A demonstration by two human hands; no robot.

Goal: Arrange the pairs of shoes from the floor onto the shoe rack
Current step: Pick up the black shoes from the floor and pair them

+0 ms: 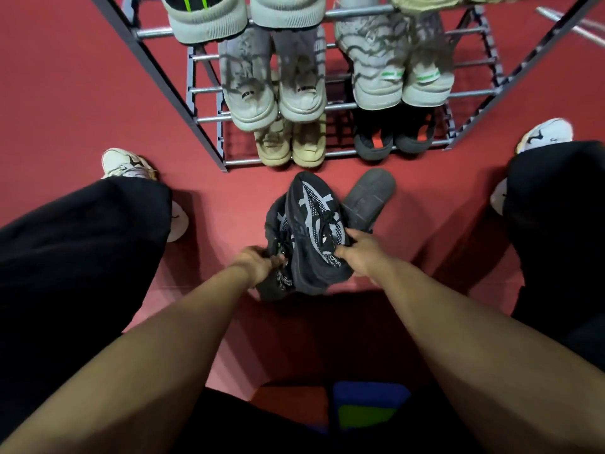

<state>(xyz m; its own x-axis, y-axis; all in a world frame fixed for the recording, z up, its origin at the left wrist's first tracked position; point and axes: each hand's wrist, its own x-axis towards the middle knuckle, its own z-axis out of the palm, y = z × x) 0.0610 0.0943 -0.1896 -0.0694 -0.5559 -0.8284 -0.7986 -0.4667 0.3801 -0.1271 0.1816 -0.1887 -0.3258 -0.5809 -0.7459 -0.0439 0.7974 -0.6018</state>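
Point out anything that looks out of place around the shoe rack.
One thing stands out: a dark slipper lies sole-up on the red floor in front of the rack, alone, beside the black sneakers held by the left hand and right hand. Racked pairs sit neatly.

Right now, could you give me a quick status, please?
Left hand and right hand gripping black sneakers. Shoe rack ahead. Dark slipper lying between.
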